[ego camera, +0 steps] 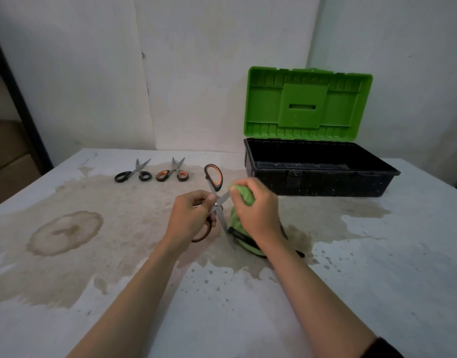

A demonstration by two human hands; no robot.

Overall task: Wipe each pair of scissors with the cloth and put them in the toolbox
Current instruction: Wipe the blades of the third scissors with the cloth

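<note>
My left hand (192, 215) grips a large pair of orange-and-black scissors (214, 180) near the pivot, blades spread apart above the table. My right hand (258, 210) clutches a green cloth (244, 196) with a black edge, pressed around one blade. Two smaller pairs lie at the back of the table: black-handled scissors (133, 173) on the left and orange-and-black scissors (172, 172) beside them. The toolbox (317, 182) stands at the back right, its black tub open and its green lid (307, 104) raised against the wall.
The white table (377, 267) carries a wide brownish stain (67, 232) across its left and middle. A wall stands close behind the table. Cardboard boxes (7, 161) sit off the left edge.
</note>
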